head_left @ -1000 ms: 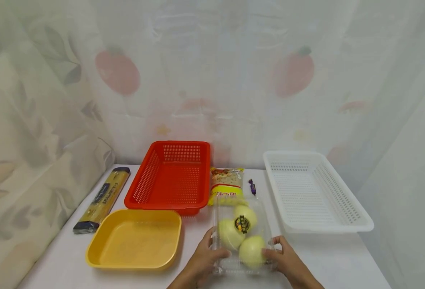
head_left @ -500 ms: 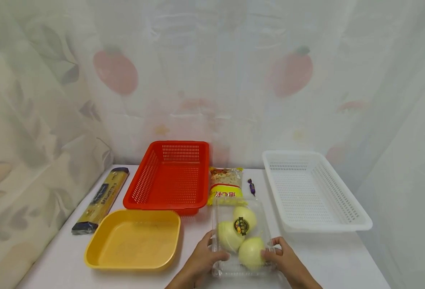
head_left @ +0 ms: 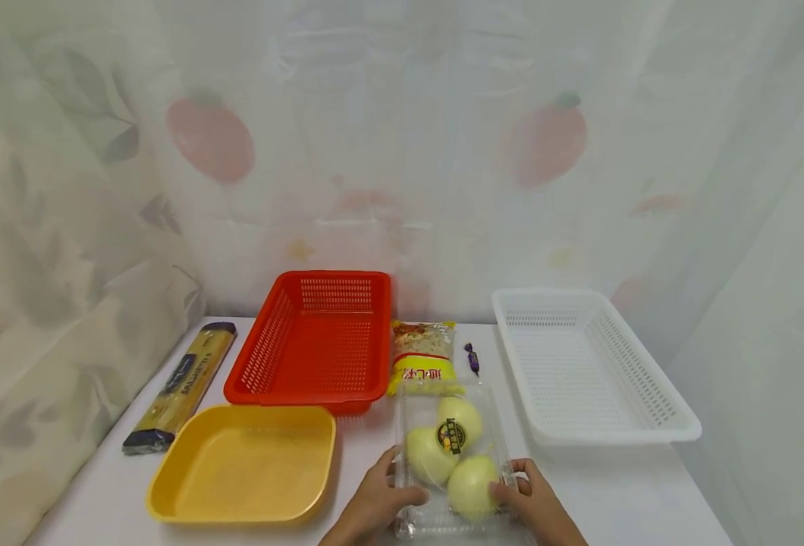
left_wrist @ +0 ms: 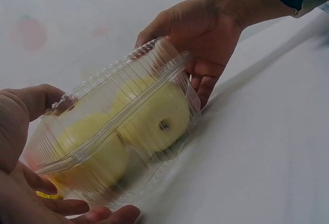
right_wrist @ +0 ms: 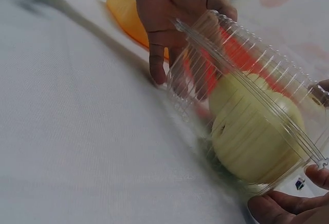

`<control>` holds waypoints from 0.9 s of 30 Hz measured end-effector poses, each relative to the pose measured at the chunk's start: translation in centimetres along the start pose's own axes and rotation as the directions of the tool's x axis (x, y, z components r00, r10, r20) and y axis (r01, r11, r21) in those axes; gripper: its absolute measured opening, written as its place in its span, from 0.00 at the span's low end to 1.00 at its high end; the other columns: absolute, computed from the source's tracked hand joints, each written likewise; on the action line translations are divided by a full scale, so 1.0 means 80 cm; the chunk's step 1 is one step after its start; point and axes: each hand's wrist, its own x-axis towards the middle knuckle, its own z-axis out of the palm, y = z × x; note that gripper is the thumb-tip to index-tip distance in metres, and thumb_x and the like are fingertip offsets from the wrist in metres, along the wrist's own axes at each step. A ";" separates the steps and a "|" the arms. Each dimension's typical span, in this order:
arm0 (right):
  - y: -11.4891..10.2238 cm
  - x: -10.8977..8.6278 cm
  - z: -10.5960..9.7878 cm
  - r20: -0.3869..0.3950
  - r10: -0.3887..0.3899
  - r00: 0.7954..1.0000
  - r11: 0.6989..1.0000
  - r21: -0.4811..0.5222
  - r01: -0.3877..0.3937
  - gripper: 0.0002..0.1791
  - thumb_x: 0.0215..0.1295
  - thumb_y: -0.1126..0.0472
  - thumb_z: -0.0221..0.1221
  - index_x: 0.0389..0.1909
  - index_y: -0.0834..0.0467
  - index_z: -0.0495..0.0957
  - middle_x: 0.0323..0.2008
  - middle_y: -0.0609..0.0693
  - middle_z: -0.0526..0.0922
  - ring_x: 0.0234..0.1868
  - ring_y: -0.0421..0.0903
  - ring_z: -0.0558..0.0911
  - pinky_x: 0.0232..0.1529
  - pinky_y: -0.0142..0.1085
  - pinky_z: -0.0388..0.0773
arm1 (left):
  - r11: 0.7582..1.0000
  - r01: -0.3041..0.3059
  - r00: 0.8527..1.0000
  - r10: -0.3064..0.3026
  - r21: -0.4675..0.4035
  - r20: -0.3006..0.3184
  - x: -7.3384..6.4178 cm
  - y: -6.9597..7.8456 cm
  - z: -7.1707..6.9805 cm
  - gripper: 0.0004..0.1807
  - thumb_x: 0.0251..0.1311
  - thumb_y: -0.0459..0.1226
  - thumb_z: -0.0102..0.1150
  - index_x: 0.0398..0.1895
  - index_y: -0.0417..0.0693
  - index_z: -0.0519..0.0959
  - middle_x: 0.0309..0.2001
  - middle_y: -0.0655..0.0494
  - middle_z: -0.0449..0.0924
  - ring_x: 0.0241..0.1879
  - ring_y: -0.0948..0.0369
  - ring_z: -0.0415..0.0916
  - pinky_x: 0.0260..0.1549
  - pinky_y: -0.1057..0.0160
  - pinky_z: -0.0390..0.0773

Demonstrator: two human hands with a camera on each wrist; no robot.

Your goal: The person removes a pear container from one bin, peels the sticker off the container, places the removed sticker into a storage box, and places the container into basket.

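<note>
A clear plastic clamshell box (head_left: pixel 412 413) sits near the front of the table with a dark round sticker on its lid. Inside show three round, pale yellow-green fruits (head_left: pixel 472 489). My left hand (head_left: pixel 378 497) grips the box's left side, its thumb on top near the front corner. On the opposite side my right hand (head_left: pixel 535 504) holds the box, its thumb over the lid by the nearest fruit. In the left wrist view, fingers of my left hand (left_wrist: pixel 95 215) reach under the box's lower edge. The box looks tilted in both wrist views; I cannot tell if it touches the table.
A yellow basin (head_left: pixel 245 470) stands front left, a red basket (head_left: pixel 334 349) behind it. A spaghetti pack (head_left: pixel 186 383) lies at far left. Behind the box are a yellow-and-clear food bag (head_left: pixel 422 360) and a purple wrapped candy (head_left: pixel 472 359). A white basket (head_left: pixel 573 371) is at right.
The head view has shifted slightly, so everything sits a little lower and further left. Both hands keep their hold on the clamshell box, which barely moves relative to the things around it.
</note>
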 end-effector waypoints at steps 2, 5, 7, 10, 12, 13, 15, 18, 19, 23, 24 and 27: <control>-0.001 -0.001 0.000 -0.010 -0.004 1.000 1.000 -0.017 0.003 0.32 0.64 0.52 0.60 0.56 0.69 0.57 0.39 0.55 0.82 0.38 0.49 0.80 0.38 0.39 0.76 | 1.000 0.000 1.000 0.001 0.027 -0.004 0.000 0.001 -0.001 0.49 0.48 0.33 0.70 0.71 0.31 0.53 0.56 0.34 0.67 0.48 0.46 0.70 0.37 0.50 0.79; -0.005 -0.001 -0.002 -0.033 -0.008 0.999 0.999 -0.034 0.007 0.34 0.64 0.51 0.60 0.59 0.69 0.58 0.41 0.56 0.82 0.40 0.50 0.80 0.41 0.41 0.76 | 0.999 -0.012 1.000 0.012 0.051 -0.003 0.000 0.002 -0.001 0.49 0.48 0.34 0.70 0.71 0.30 0.52 0.55 0.35 0.68 0.48 0.46 0.70 0.37 0.50 0.78; -0.009 -0.001 -0.003 -0.051 -0.007 0.999 0.999 -0.035 0.006 0.36 0.65 0.50 0.60 0.61 0.69 0.57 0.43 0.56 0.81 0.42 0.50 0.79 0.43 0.43 0.76 | 0.998 -0.010 1.000 0.011 0.055 -0.003 0.000 0.002 -0.001 0.49 0.49 0.34 0.70 0.71 0.31 0.52 0.55 0.36 0.68 0.47 0.47 0.70 0.37 0.51 0.78; -0.017 0.001 -0.003 -0.078 0.000 0.997 1.000 -0.022 -0.002 0.37 0.65 0.49 0.60 0.63 0.68 0.57 0.44 0.56 0.80 0.45 0.51 0.79 0.44 0.45 0.76 | 0.999 0.005 1.000 -0.005 0.054 -0.005 -0.001 0.001 -0.001 0.49 0.49 0.35 0.70 0.71 0.31 0.52 0.55 0.36 0.69 0.46 0.48 0.71 0.36 0.51 0.79; -0.023 0.002 -0.003 -0.094 0.004 0.996 1.000 -0.015 -0.006 0.36 0.65 0.50 0.60 0.64 0.66 0.58 0.45 0.56 0.80 0.46 0.51 0.78 0.45 0.46 0.76 | 0.999 0.022 1.000 -0.022 0.046 -0.006 -0.001 0.000 -0.002 0.49 0.49 0.36 0.70 0.71 0.31 0.52 0.55 0.36 0.69 0.45 0.48 0.72 0.36 0.51 0.79; -0.026 0.002 -0.004 -0.100 -0.002 0.995 1.000 -0.017 0.000 0.36 0.65 0.50 0.60 0.64 0.66 0.58 0.45 0.56 0.80 0.46 0.51 0.78 0.45 0.47 0.76 | 0.999 0.025 1.000 -0.024 0.046 -0.007 -0.001 0.000 -0.002 0.49 0.49 0.36 0.70 0.71 0.31 0.52 0.55 0.36 0.69 0.44 0.49 0.72 0.36 0.51 0.79; -0.033 0.002 -0.005 -0.113 -0.019 0.993 1.000 -0.022 0.016 0.35 0.65 0.51 0.61 0.65 0.65 0.59 0.47 0.56 0.80 0.47 0.52 0.78 0.45 0.48 0.75 | 0.999 0.027 1.000 -0.027 0.046 -0.009 0.000 -0.001 -0.001 0.50 0.49 0.36 0.70 0.71 0.31 0.51 0.55 0.35 0.69 0.44 0.49 0.72 0.35 0.51 0.79; -0.043 0.001 -0.007 -0.126 -0.046 0.991 0.999 -0.027 0.043 0.35 0.64 0.52 0.61 0.65 0.63 0.60 0.49 0.57 0.79 0.49 0.53 0.78 0.46 0.49 0.74 | 0.998 0.021 1.000 -0.021 0.052 -0.013 0.000 -0.003 -0.001 0.50 0.49 0.35 0.70 0.71 0.31 0.51 0.55 0.35 0.69 0.45 0.48 0.72 0.36 0.51 0.79; -0.045 0.001 -0.007 -0.129 -0.055 0.990 0.998 -0.030 0.051 0.34 0.64 0.52 0.61 0.65 0.62 0.60 0.49 0.58 0.78 0.49 0.53 0.78 0.46 0.49 0.74 | 0.998 0.017 1.000 -0.016 0.054 -0.014 0.000 -0.004 -0.001 0.50 0.49 0.35 0.69 0.71 0.30 0.51 0.56 0.34 0.69 0.45 0.48 0.72 0.37 0.51 0.79; -0.052 0.002 -0.008 -0.143 -0.075 0.987 0.997 -0.029 0.072 0.33 0.63 0.54 0.63 0.65 0.59 0.61 0.51 0.60 0.76 0.49 0.52 0.78 0.46 0.47 0.75 | 0.997 0.037 0.999 -0.036 0.064 -0.016 0.003 -0.005 -0.002 0.49 0.49 0.36 0.69 0.71 0.31 0.52 0.56 0.34 0.68 0.46 0.47 0.72 0.39 0.49 0.79; -0.053 0.002 -0.008 -0.151 -0.084 0.985 0.996 -0.040 0.079 0.32 0.63 0.55 0.63 0.64 0.58 0.61 0.51 0.60 0.76 0.49 0.52 0.78 0.46 0.47 0.75 | 0.997 0.046 0.999 -0.046 0.065 -0.016 0.004 -0.005 -0.002 0.49 0.49 0.36 0.70 0.71 0.31 0.52 0.56 0.34 0.68 0.46 0.47 0.72 0.39 0.49 0.79; -0.057 0.003 -0.009 -0.176 -0.116 0.978 0.991 -0.081 0.103 0.32 0.61 0.54 0.65 0.64 0.56 0.63 0.53 0.61 0.74 0.50 0.53 0.77 0.48 0.49 0.75 | 0.996 0.063 0.998 -0.062 0.064 -0.018 0.005 -0.005 -0.002 0.49 0.50 0.36 0.70 0.71 0.32 0.52 0.56 0.34 0.68 0.46 0.47 0.73 0.39 0.49 0.79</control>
